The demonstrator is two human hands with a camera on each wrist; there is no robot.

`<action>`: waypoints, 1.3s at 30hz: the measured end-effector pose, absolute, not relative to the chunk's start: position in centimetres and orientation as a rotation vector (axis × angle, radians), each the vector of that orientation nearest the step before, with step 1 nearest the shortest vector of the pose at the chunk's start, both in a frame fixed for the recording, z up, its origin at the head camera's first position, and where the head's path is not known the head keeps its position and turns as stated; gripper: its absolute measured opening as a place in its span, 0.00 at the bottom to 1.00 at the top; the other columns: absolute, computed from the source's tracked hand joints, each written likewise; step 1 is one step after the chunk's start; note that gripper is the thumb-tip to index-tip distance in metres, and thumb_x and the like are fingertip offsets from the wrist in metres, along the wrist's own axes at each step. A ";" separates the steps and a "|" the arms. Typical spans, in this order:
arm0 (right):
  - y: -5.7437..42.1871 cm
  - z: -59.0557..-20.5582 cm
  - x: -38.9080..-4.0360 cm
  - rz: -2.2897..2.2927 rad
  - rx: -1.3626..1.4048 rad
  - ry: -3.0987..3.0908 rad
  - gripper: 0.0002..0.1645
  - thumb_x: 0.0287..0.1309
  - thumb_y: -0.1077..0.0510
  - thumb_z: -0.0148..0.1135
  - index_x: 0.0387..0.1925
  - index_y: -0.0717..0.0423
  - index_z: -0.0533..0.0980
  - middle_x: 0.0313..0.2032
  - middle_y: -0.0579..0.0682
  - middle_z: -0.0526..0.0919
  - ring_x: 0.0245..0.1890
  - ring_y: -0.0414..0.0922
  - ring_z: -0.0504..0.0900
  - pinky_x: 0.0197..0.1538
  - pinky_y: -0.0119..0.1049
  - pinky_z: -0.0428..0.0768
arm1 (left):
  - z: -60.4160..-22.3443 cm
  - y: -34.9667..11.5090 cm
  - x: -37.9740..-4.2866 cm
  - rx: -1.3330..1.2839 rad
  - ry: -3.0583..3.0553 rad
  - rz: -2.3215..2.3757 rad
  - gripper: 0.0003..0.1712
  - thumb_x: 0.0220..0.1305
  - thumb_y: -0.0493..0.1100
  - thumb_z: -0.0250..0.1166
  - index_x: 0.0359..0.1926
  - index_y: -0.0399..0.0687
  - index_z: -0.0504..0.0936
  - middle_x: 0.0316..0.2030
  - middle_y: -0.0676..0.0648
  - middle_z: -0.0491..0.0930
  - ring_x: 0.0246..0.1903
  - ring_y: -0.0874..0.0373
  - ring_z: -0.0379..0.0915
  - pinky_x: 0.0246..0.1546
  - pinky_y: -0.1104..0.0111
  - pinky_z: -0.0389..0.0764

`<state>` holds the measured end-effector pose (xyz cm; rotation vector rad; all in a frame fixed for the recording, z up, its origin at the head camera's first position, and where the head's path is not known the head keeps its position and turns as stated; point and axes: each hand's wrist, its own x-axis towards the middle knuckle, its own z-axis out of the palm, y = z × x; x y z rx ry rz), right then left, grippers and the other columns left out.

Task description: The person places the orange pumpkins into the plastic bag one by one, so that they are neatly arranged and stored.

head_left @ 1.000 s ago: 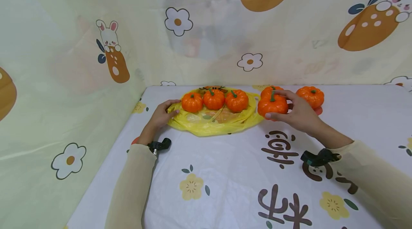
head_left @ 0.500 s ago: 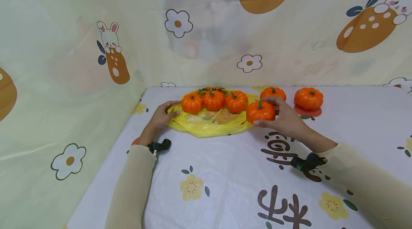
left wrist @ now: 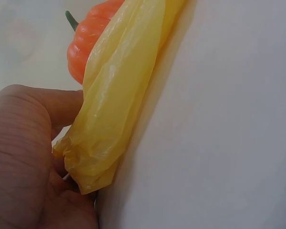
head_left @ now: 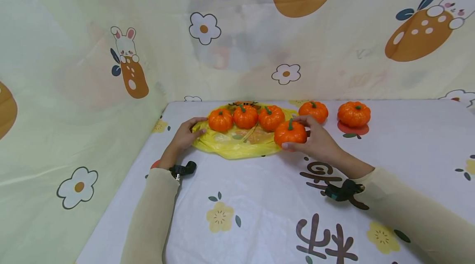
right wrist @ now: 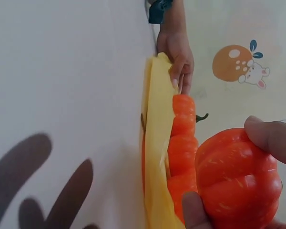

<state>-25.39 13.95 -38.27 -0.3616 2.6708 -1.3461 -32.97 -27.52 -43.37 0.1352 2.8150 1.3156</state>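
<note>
My right hand (head_left: pixel 319 140) grips a small orange pumpkin (head_left: pixel 289 134) with a green stem, thumb in front and fingers behind. This pumpkin overlaps the right end of a yellow plastic bag (head_left: pixel 230 150) in the head view. Three similar pumpkins stand in a row on the bag: left (head_left: pixel 220 121), middle (head_left: pixel 245 118) and right (head_left: pixel 271 119). At the bag's left end, my left hand (head_left: pixel 184 135) holds its edge. The left wrist view shows the bunched film (left wrist: pixel 93 162) between thumb and fingers, with part of a pumpkin (left wrist: pixel 86 45) behind it.
Two more pumpkins, one behind my right hand (head_left: pixel 313 111) and one farther right (head_left: pixel 354 114), sit near the table's back edge. A patterned curtain (head_left: pixel 237 49) rises behind and to the left. The white tablecloth (head_left: pixel 267 185) carries printed flowers and characters.
My right hand has carried its pumpkin leftward and slightly nearer, from beside the bag to over its right end. My left hand stays at the bag's left edge.
</note>
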 end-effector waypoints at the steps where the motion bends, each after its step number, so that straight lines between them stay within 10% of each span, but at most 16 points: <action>1: 13.8 -38.3 -25.4 -1.349 -0.373 2.673 0.57 0.47 0.37 0.75 0.70 0.56 0.56 0.67 0.61 0.64 0.59 0.58 0.70 0.58 0.51 0.78 | -43.4 -27.5 -33.0 0.131 2.812 1.316 0.25 0.68 0.43 0.62 0.65 0.52 0.74 0.69 0.45 0.69 0.71 0.48 0.59 0.74 0.53 0.59; 39: 2.8 -38.5 -26.3 -1.422 -0.598 2.600 0.48 0.47 0.42 0.76 0.69 0.41 0.65 0.68 0.52 0.67 0.61 0.55 0.72 0.62 0.53 0.76 | -43.2 -27.5 -32.9 0.122 2.787 1.361 0.24 0.68 0.42 0.62 0.65 0.53 0.74 0.70 0.46 0.68 0.72 0.49 0.58 0.75 0.53 0.57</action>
